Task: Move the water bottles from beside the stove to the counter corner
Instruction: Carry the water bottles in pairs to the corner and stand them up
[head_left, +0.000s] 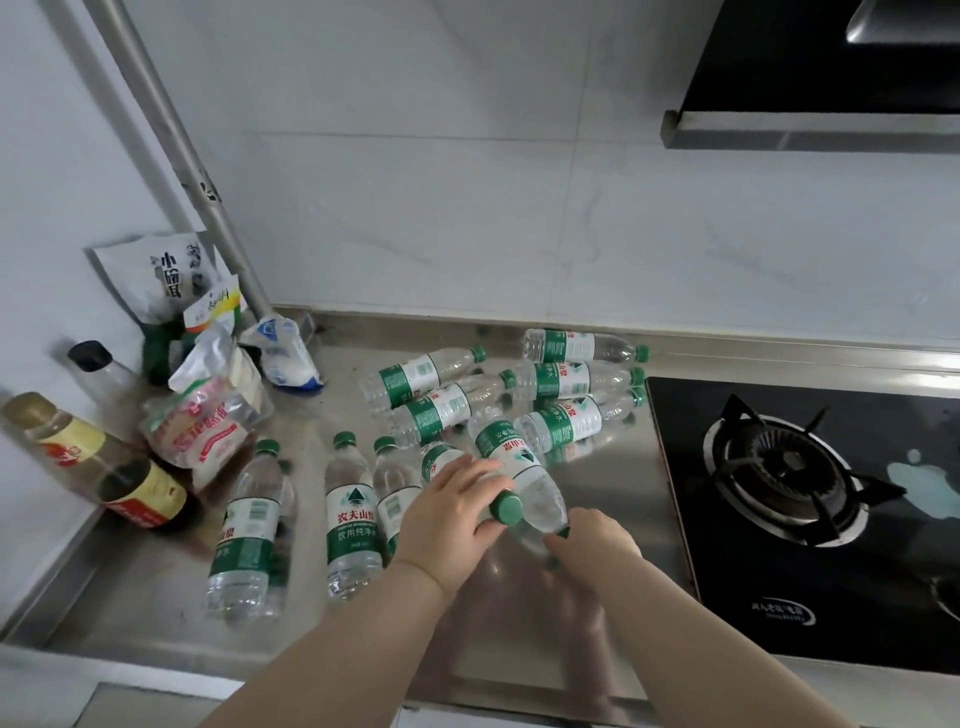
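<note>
Several clear water bottles with green caps and green-white labels are on the steel counter (156, 597). A group lies on its side beside the stove (779, 613), among them one by the wall (582, 345) and one nearest the burner (566, 421). Three stand upright further left, the leftmost (249, 530) and a second (350, 514) closest to the corner. My left hand (452, 509) grips a tilted bottle (511, 454) near its green cap. My right hand (592, 540) pinches the capped neck of another bottle (543, 501) right beside it; their bodies overlap.
The left counter corner holds sauce bottles (140, 493), a dark-capped bottle (96, 364) and several food bags (202, 421). A grey pipe (208, 208) runs down into the corner. A range hood (831, 78) hangs above the black gas stove.
</note>
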